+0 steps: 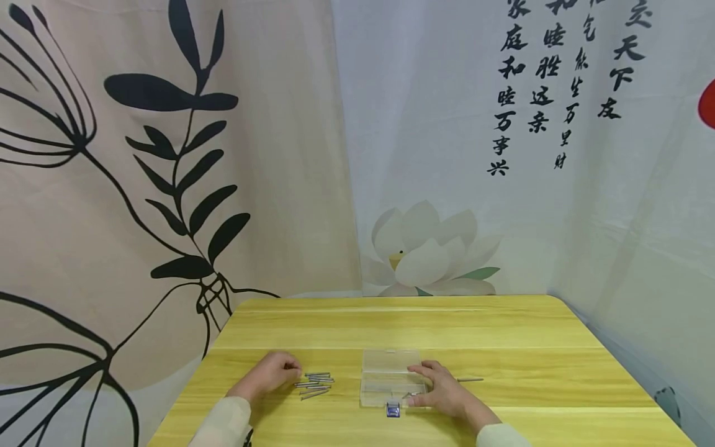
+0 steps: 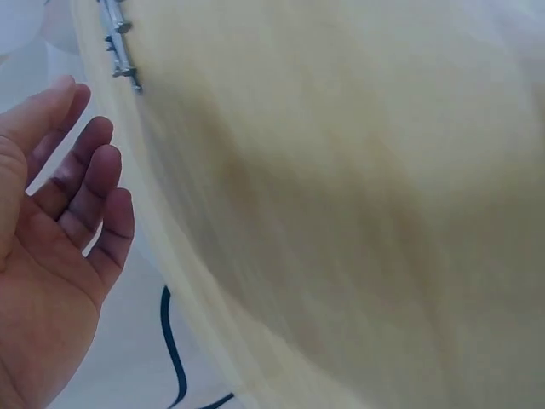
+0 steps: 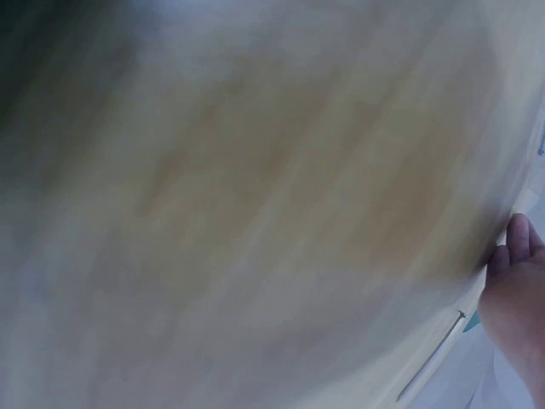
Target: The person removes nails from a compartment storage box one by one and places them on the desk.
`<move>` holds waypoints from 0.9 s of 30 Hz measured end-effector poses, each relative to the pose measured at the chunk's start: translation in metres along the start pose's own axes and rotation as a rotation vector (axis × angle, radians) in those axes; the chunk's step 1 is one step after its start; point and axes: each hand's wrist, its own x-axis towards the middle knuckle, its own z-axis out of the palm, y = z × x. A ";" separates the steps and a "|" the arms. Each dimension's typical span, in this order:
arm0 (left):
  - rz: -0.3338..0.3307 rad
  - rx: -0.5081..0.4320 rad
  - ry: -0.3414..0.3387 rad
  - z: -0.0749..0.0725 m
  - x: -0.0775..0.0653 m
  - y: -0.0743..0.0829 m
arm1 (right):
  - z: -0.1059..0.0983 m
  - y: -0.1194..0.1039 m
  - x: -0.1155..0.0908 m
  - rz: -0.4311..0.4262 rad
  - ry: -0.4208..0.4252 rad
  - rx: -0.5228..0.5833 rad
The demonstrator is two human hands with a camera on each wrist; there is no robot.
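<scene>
Left grip half-curled, right grip at box

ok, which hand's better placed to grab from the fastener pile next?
Left hand, likely: it's beside the fastener pile and looks empty; the right hand is across at the clear box.

A pale cream, long fabric sleeve with a plain-looking cuff covers the left forearm and ends short of the bare left hand. A small black item, too little of it showing to identify, sits at the underside of that sleeve. A matching light cream fabric sleeve, slightly greenish in tone, clothes the right forearm, leaving the right hand bare.
</scene>
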 end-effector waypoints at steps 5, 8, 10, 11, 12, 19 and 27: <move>0.015 0.037 0.043 0.001 0.010 0.013 | -0.001 0.000 0.000 0.007 -0.003 0.011; 0.014 0.010 0.048 0.004 0.018 0.025 | -0.001 0.000 -0.001 0.013 -0.003 0.018; 0.011 -0.022 0.041 0.008 0.024 0.034 | -0.001 0.000 -0.001 0.013 -0.001 0.014; 0.014 -0.037 0.038 0.009 0.027 0.039 | -0.001 0.000 -0.001 0.013 -0.001 0.011; 0.018 -0.050 0.037 0.011 0.030 0.043 | 0.000 0.000 -0.001 0.013 0.001 0.006; 0.067 -0.085 0.011 0.029 0.049 0.065 | 0.001 0.001 0.000 0.009 0.009 0.002; 0.110 -0.069 -0.031 0.049 0.066 0.091 | 0.001 0.000 0.000 0.005 0.015 -0.003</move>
